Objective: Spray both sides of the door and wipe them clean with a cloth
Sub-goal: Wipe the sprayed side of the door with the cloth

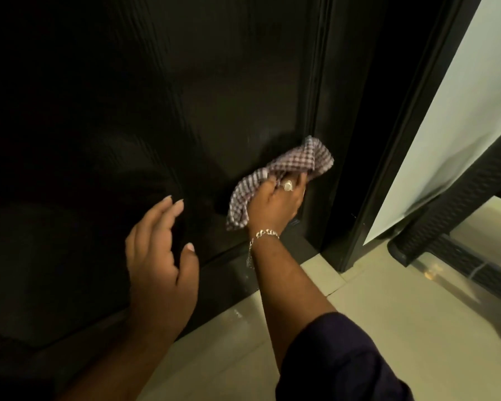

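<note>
Right hand (275, 202) grips the checked cloth (284, 175) bunched, pressed on the dark door (156, 111) low down, near its edge at about 3 o'clock of the panel. Cloth runs 8-to-2 o'clock from the grip; most of it lies at 12 to 1 o'clock of the knuckles. Left hand (159, 256) is open, fingers straight, at 8 o'clock of the cloth; can't tell if it touches the door. Right hand is nearer the unwiped edge strip, I'd judge. No spray bottle in view. No readable labels or writing.
</note>
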